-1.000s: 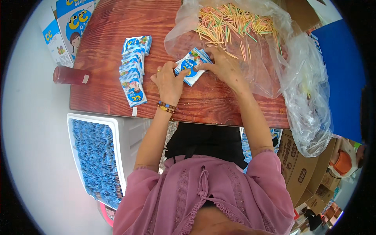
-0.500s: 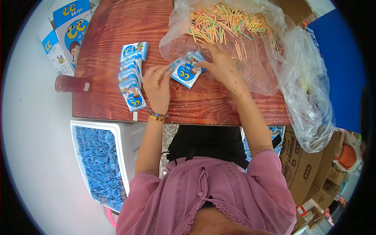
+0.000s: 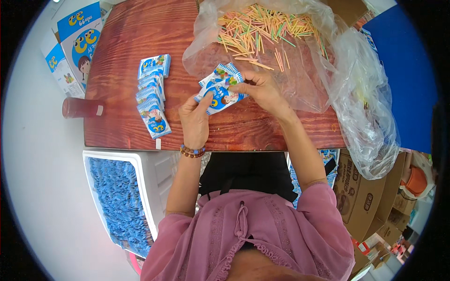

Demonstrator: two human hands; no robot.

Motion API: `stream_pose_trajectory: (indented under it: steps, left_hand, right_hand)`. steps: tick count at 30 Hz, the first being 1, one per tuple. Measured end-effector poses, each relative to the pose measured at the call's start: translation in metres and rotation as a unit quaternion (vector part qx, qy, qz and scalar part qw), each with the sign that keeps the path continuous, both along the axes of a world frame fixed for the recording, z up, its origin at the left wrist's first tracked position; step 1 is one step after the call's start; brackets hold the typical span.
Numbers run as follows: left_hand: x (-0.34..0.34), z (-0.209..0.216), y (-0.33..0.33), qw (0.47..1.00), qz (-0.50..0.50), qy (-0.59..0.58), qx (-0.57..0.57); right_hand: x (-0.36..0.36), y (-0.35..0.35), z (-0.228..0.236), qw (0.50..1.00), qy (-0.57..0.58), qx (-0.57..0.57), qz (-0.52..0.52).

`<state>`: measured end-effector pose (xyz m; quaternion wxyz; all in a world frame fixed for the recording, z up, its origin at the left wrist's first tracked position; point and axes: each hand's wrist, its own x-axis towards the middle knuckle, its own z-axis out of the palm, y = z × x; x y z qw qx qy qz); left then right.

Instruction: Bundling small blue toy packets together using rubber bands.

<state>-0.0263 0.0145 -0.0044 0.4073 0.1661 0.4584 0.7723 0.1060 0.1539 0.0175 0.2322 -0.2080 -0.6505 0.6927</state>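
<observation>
Between my hands is a small overlapping bunch of blue-and-white candy packets [image 3: 219, 97], raised just over the wooden table [image 3: 187, 28]. My left hand [image 3: 195, 117] pinches its lower left edge, thumb on top. On the upper right side, my right hand [image 3: 260, 90] grips the same packets with thumb and fingers. How many packets are in the bunch I cannot tell. Left of my left hand, a row of overlapping candy packets [image 3: 152, 96] lies on the table. Beyond my right hand, thin pastel candy sticks [image 3: 267, 28] are heaped on a clear plastic bag [image 3: 304, 89].
At the table's left edge lies a reddish cylindrical container [image 3: 82, 107]. Printed boxes [image 3: 79, 42] stand at the far left. Below, a white bin [image 3: 145, 182] holds many blue packets. A blue panel [image 3: 408, 79] and cardboard boxes [image 3: 356, 196] are on the right.
My right hand has closed on the packets, and my left hand now pinches their lower left side. The packets have been drawn together and turned. Several candy sticks near the heap's front lie differently.
</observation>
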Motion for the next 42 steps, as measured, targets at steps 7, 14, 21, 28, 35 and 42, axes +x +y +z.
stream_pose_trajectory:
  steps: [7, 14, 21, 28, 35, 42]
  left_hand:
    - [0.014, 0.002, 0.001, 0.997, 0.021, -0.071, 0.020]
    - [0.018, 0.007, -0.001, 0.992, 0.002, -0.121, 0.021]
    - [0.021, -0.005, -0.005, 0.998, 0.065, 0.011, -0.001]
    - [0.017, -0.003, -0.005, 0.992, 0.063, -0.109, 0.018]
    - [0.020, 0.002, -0.005, 0.989, 0.016, -0.141, 0.028]
    - [0.026, 0.002, -0.004, 0.990, -0.007, -0.142, 0.014]
  right_hand:
    - [0.008, -0.006, -0.005, 0.999, 0.007, -0.036, -0.015]
    - [0.009, -0.005, -0.004, 1.000, 0.007, -0.017, -0.022]
    - [0.010, -0.006, -0.004, 0.999, -0.029, 0.018, -0.014]
    - [0.023, -0.002, 0.012, 0.999, 0.005, -0.013, -0.031]
    - [0.025, -0.004, 0.021, 0.970, 0.024, 0.235, 0.065]
    - [0.018, -0.002, 0.013, 0.944, 0.070, 0.303, 0.113]
